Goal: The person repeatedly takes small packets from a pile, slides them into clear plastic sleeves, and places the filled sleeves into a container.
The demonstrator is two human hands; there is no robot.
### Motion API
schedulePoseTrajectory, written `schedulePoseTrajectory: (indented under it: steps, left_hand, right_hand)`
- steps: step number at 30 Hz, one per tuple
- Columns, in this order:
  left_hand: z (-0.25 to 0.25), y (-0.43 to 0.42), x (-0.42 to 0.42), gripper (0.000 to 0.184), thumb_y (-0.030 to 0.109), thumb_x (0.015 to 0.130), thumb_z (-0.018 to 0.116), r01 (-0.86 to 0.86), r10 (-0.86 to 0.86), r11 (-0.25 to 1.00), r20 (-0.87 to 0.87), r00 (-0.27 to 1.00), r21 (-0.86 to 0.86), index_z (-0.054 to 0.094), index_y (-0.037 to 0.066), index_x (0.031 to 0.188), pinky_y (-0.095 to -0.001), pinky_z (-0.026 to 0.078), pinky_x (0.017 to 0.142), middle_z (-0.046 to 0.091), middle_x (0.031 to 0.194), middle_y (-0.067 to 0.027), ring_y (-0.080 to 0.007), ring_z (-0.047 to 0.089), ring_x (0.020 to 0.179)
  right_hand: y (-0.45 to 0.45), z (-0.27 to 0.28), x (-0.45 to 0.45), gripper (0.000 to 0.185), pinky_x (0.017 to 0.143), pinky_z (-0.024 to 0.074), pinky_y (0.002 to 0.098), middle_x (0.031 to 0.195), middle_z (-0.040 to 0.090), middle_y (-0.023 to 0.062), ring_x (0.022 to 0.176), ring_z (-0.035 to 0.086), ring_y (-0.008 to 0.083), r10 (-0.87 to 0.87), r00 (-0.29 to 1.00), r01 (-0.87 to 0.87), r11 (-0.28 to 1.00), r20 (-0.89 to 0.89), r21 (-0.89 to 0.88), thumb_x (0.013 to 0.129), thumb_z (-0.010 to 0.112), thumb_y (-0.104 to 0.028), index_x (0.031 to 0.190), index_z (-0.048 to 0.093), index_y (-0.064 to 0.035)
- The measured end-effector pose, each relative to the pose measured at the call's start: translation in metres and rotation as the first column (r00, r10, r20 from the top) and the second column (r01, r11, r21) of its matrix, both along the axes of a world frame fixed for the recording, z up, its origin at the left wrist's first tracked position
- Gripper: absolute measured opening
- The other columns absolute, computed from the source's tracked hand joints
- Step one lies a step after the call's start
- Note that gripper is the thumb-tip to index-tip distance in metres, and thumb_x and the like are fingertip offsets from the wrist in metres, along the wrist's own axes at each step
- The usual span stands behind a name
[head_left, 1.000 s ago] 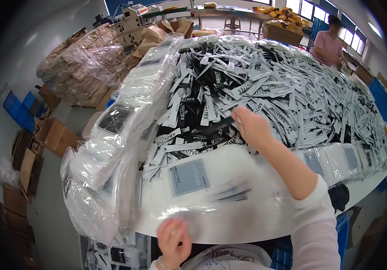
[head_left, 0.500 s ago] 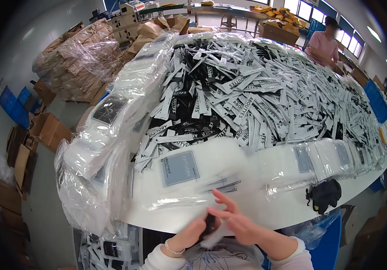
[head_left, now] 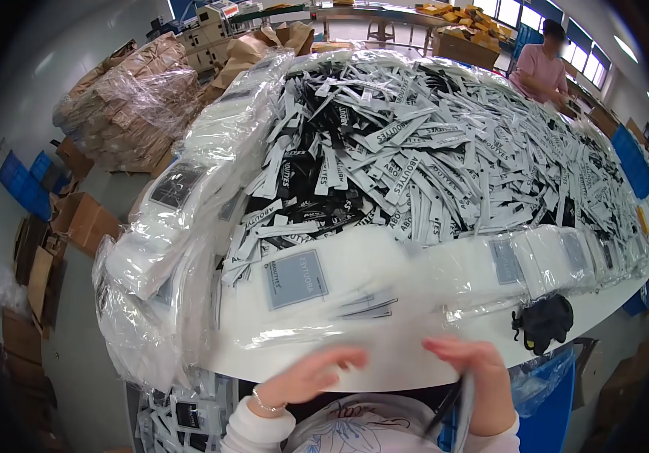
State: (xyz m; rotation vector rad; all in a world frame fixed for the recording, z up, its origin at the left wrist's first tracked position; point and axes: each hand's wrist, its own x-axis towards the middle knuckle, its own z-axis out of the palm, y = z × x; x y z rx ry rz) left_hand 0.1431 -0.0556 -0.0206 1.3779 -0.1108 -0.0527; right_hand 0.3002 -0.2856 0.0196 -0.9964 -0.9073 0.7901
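My left hand (head_left: 317,375) is over the near table edge, with its fingers stretched out, slightly blurred, and nothing visible in them. To its right, my right hand (head_left: 479,370) is curled round slim black and pale grey stick packets (head_left: 454,408), which hang down by the palm and are smeared by motion. Beyond my hands lies a clear bag of white contents with a grey label (head_left: 296,279). A few thin sachets (head_left: 369,304) rest on its near right part. Behind it a large heap of white and black stick sachets (head_left: 430,151) spreads across the table.
Filled clear bags line the left (head_left: 158,234) and right front (head_left: 505,264) of the heap. A black glove (head_left: 543,323) lies at the table's right edge. Below are a blue bin (head_left: 554,408) and a container of sachets (head_left: 181,415). A person (head_left: 542,72) works at far right.
My hands were close together around something dark and pale; now they are well apart. The left moved left, the right moved right with the stick packets.
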Motion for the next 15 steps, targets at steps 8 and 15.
schedulePoseTrajectory:
  steps: [8,15]
  left_hand:
    - [-0.023,0.041,0.058,0.028,0.017,0.083,0.056,-0.553,0.324,-0.062,0.541,0.776,0.831,0.057,0.003,0.107,-0.0361,0.042,0.085,0.057,0.107,-0.0171,-0.0324,0.053,0.101]
    - [-0.024,0.038,0.022,0.015,0.011,0.082,0.056,-0.682,0.627,0.074,0.498,0.599,0.727,0.063,0.002,0.092,-0.0337,0.047,0.060,0.063,0.082,-0.0146,-0.0288,0.060,0.068]
  right_hand:
    - [-0.019,0.005,-0.015,0.047,0.066,0.0519,0.0336,0.070,0.062,0.0167,0.071,0.064,0.0249,-0.699,0.681,0.657,0.715,0.220,0.237,0.096,0.031,-0.031,0.089,0.056,0.0082]
    - [0.012,-0.093,-0.029,0.015,0.048,0.0490,0.0259,0.060,0.055,0.0075,0.052,0.056,0.0146,-0.655,0.626,0.668,0.730,0.424,0.141,0.087,0.050,-0.011,0.081,0.052,0.0021]
